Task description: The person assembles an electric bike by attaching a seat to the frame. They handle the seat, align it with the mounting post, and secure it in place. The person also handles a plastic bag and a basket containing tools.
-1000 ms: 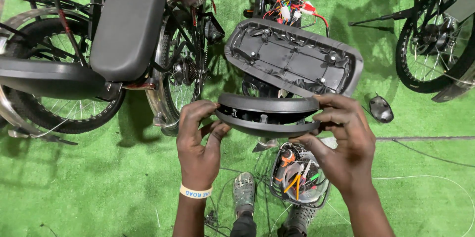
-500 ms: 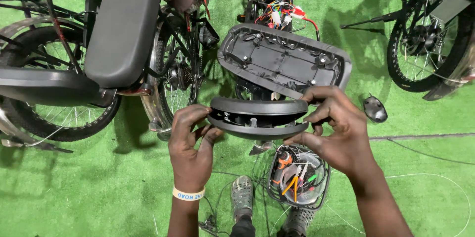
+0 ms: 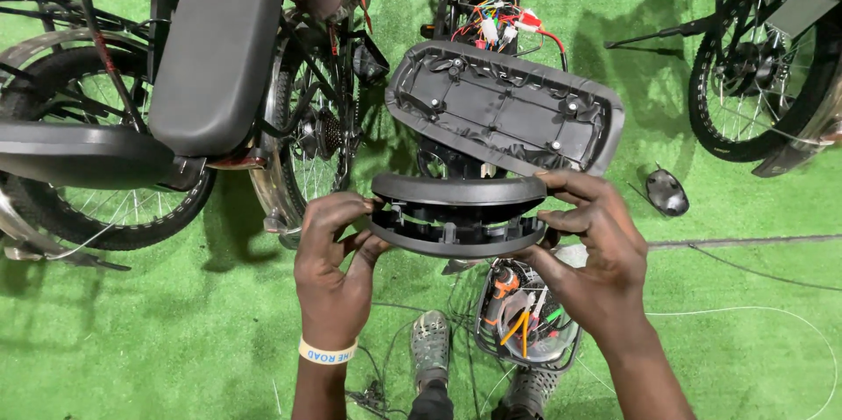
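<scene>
I have both hands clamped on the curved black plastic cover (image 3: pixel 458 214), long axis sideways: left hand (image 3: pixel 333 266) on its left end, right hand (image 3: pixel 592 249) on its right end

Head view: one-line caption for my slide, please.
Both hands, left and right, hold a curved black plastic cover over green turf, beside an upturned seat.
</scene>
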